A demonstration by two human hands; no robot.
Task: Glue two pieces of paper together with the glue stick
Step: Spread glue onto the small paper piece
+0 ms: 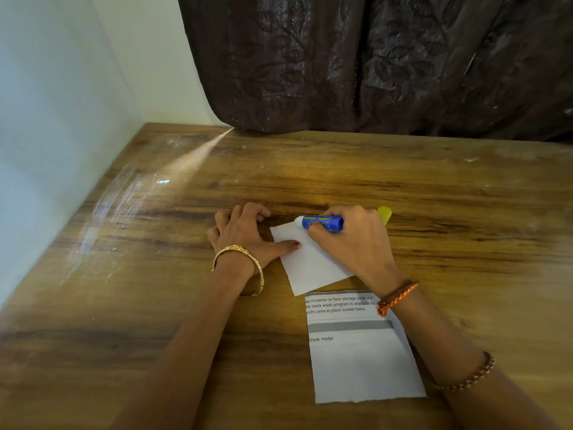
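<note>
So the wooden table (403, 181) took up most of the shot, with a dark curtain (372, 63) hanging behind it. Nearer the person than the gripping hand lay the printed paper (362, 361), text side up, untouched, its top edge just beside the blank piece. The smaller blank paper (310, 265) sat right under the grip, tilted a bit. The left hand (242, 234) was spread on the table, its thumb pressing down the paper's left edge to keep it from sliding. The right hand (350, 240) had its fingers wrapped round the blue glue stick (322, 222), white tip pointing left and down at the paper's far corner. I think the tip was touching the paper, but it's hard to tell from this angle. The yellow cap (384, 214) lay just behind the knuckles.

Looked like the gluing step itself. Next move would need glue spread across the sheet, then the printed piece lined up and pressed on.
</note>
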